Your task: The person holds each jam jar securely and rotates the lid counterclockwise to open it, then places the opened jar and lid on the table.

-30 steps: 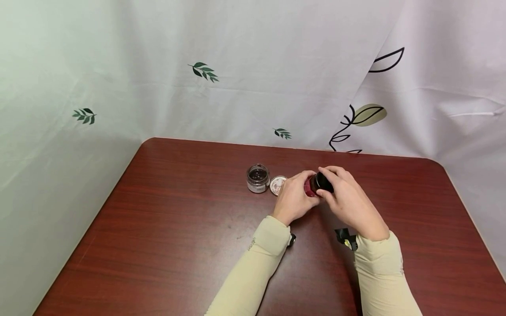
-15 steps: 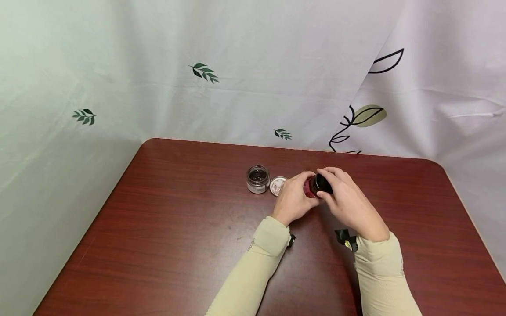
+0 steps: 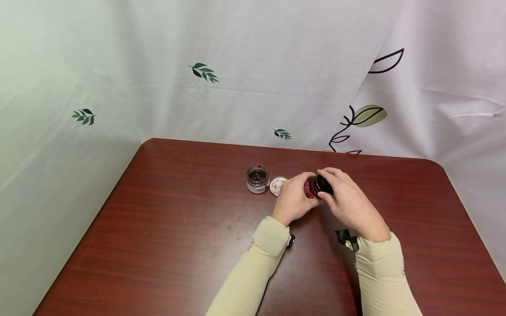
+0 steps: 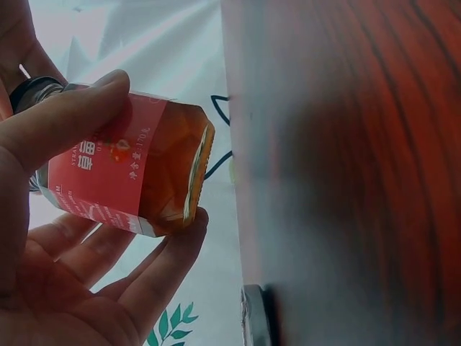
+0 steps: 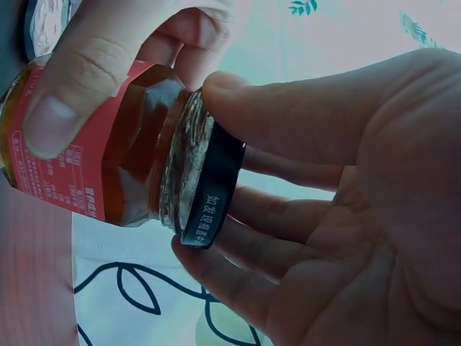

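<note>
In the head view my left hand point(image 3: 293, 199) grips the body of a glass jar point(image 4: 173, 166) with a red label and amber-brown contents. Its thumb lies across the label, while fingers support the other side and the base. My right hand point(image 3: 351, 202) pinches the jar's black lid point(image 5: 215, 184) between thumb and fingers. Glass threads show on the neck below that lid. The jar is tilted over, raised off the table, with its mouth toward my right hand. Left of my hands stands a second, uncovered jar point(image 3: 258, 185) of dark contents, a loose lid point(image 3: 277, 186) beside it.
Everything is over a reddish-brown wooden table point(image 3: 178, 219) with rounded far corners. A pale curtain point(image 3: 237, 101) printed with leaves hangs behind and along the sides. Dark camera straps show at both sleeve cuffs.
Both hands keep their hold on the jar and its lid with only a very slight shift. The uncovered jar and the loose lid stay in place.
</note>
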{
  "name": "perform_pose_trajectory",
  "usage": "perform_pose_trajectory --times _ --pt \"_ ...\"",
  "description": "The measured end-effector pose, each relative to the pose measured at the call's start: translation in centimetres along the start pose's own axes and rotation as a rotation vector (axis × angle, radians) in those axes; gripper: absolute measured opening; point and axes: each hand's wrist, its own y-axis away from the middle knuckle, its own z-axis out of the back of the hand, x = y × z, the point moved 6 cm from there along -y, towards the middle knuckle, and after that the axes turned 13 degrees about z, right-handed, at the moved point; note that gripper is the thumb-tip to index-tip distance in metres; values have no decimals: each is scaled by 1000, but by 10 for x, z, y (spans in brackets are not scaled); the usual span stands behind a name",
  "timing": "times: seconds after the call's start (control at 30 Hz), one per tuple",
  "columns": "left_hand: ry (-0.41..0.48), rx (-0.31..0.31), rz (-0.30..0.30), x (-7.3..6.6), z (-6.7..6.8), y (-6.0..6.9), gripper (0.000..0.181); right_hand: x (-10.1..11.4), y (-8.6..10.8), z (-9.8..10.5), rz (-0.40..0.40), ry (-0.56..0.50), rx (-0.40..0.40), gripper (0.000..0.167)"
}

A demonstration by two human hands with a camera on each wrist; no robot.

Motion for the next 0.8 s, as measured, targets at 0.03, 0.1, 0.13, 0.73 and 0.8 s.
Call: perform_pose_trajectory --times 0.03,0.1,0.13,0.73,0.8 --pt "-4 3 2 0 0 0 60 0 0 0 0 0 2 47" --pt "-5 8 7 0 -1 0 61 0 0 0 0 -1 4 47" --pt "-5 10 8 0 -1 0 61 0 0 0 0 -3 5 47" --pt "10 14 13 2 -2 0 65 1 0 5 36 -41 -67 52" --pt "8 15 15 2 -2 0 65 1 0 5 34 -46 -69 52"
